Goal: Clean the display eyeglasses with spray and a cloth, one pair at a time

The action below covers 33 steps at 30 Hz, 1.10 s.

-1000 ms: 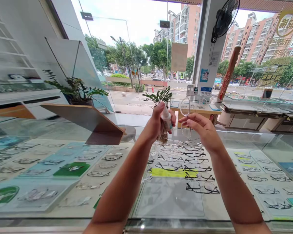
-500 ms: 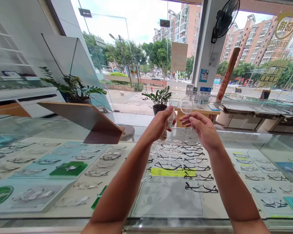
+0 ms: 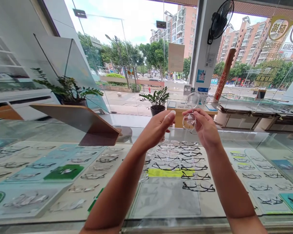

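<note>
My right hand [image 3: 205, 128] pinches a pair of clear-framed eyeglasses [image 3: 189, 121] near the bridge. The glasses are turned on end, one round lens above the fingers and the other below, over the far edge of the glass counter. To the left, my left hand [image 3: 158, 127] is closed with its thumb on top, a little apart from the glasses. A pale wad of cloth is in that fist; now only a white bit shows by the thumb, and the rest is hidden. Under both hands, several rows of eyeglasses [image 3: 197, 186] lie inside the glass counter [image 3: 166, 198].
A tilted wooden-edged board [image 3: 88, 122], probably a mirror's back, stands on the counter at left. Beyond are a potted plant [image 3: 157, 100], a low table [image 3: 179, 118] and glass doors. A wall fan [image 3: 221, 21] hangs on the pillar. More display cases [image 3: 241, 120] stand at right.
The right hand has turned the glasses so the lower lens now faces me, below the fingers. The left hand has rotated, hiding most of the cloth. The view has shifted slightly right.
</note>
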Motion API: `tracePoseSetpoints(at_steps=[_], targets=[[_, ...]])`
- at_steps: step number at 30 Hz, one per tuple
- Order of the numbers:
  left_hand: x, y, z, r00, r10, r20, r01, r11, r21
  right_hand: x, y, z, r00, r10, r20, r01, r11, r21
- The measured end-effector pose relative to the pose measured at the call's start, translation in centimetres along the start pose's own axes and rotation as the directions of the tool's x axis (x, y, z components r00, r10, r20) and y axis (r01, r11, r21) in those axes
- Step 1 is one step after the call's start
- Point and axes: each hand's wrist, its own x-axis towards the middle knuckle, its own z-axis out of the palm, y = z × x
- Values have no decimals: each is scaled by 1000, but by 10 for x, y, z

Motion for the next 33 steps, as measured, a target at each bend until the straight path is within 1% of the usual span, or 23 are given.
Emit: tracePoseSetpoints(at_steps=[2, 4, 6, 7, 10, 11, 13, 14, 16, 17, 20, 23, 28, 33], targets=[[-3, 6, -10, 996, -25, -89, 19, 998, -61, 1, -2, -4, 1000, -1, -6, 1, 999, -42], [-5, 8, -22, 982, -44, -181, 30, 996, -80, 1, -4, -6, 1000, 4, -16, -5, 999, -50], [-5, 2, -36, 963, -71, -262, 61, 997, -49, 1, -6, -7, 1000, 9, -24, -10, 1000, -26], [-5, -4, -44, 952, -95, -292, 97, 995, -8, 1, -7, -6, 1000, 10, -25, -10, 1000, -13], [-5, -34, -73, 922, -167, -350, 244, 951, 190, 1, -10, -5, 1000, 12, -27, -12, 1000, 7], [-6, -48, -84, 920, -188, -345, 294, 912, 286, 0, -11, -5, 999, 12, -32, -11, 1000, 12], [-10, -78, -105, 922, -241, -302, 366, 795, 485, 0, -11, -5, 999, -1, -35, 2, 1000, 14], [-13, -94, -115, 910, -297, -291, 412, 732, 543, 0, -11, -6, 999, -16, -29, 16, 1000, 3], [-21, -124, -132, 852, -400, -337, 523, 619, 586, -1, -10, -6, 999, -43, 2, 44, 998, -43], [-25, -137, -137, 832, -425, -356, 553, 587, 591, -1, -9, -6, 998, -53, 20, 54, 996, -68], [-37, -168, -147, 799, -465, -381, 596, 529, 604, -1, -9, -5, 997, -62, 53, 67, 993, -99], [-44, -186, -150, 782, -480, -398, 615, 485, 622, -2, -10, -4, 997, -68, 32, 70, 995, -66], [-48, -204, -153, 754, -504, -421, 642, 433, 633, -4, -12, -4, 997, -78, 28, 80, 994, -77], [-52, -213, -154, 745, -523, -413, 647, 417, 638, -4, -14, -6, 996, -90, 18, 91, 991, -96]])
